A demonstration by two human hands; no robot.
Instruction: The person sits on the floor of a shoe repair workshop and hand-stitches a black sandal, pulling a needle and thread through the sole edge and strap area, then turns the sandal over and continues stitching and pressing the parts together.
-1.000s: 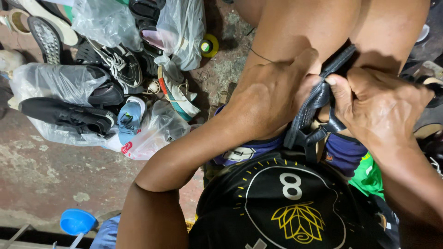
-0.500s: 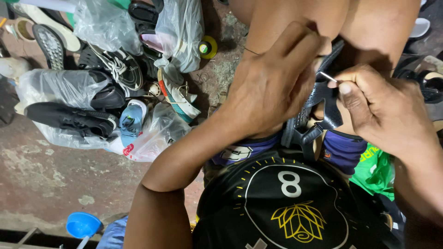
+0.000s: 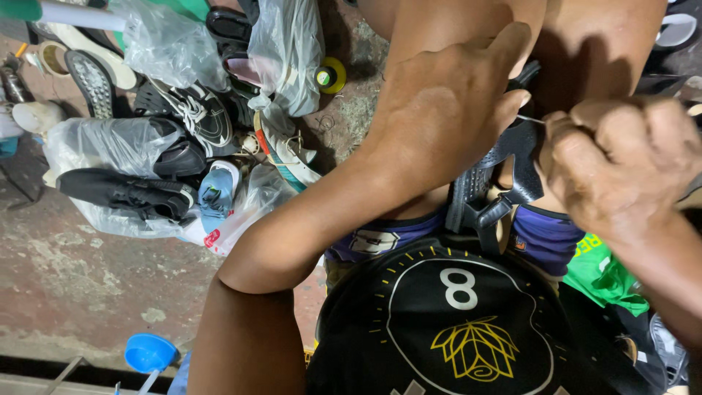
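My left hand [image 3: 446, 110] grips the upper part of a black strapped sandal [image 3: 491, 192] that stands upright between my knees. My right hand [image 3: 621, 164] is closed at the sandal's right side, pinching a thin needle [image 3: 528, 118] whose tip points at the strap. The left hand covers most of the sandal's top. A thread cannot be made out. Below the hands lies my black shirt [image 3: 453, 322] with a white and yellow print.
A heap of shoes fills the floor at the left: a black shoe [image 3: 121, 192], a blue small shoe [image 3: 217, 188], a black sneaker with white laces [image 3: 196, 111] and several clear plastic bags [image 3: 289, 44]. A yellow spool [image 3: 330, 75] lies behind. A blue funnel [image 3: 148, 353] sits low left, green fabric [image 3: 603, 271] right.
My right hand has pulled a little to the right and down from the sandal with the needle. My left hand has kept its hold on the sandal.
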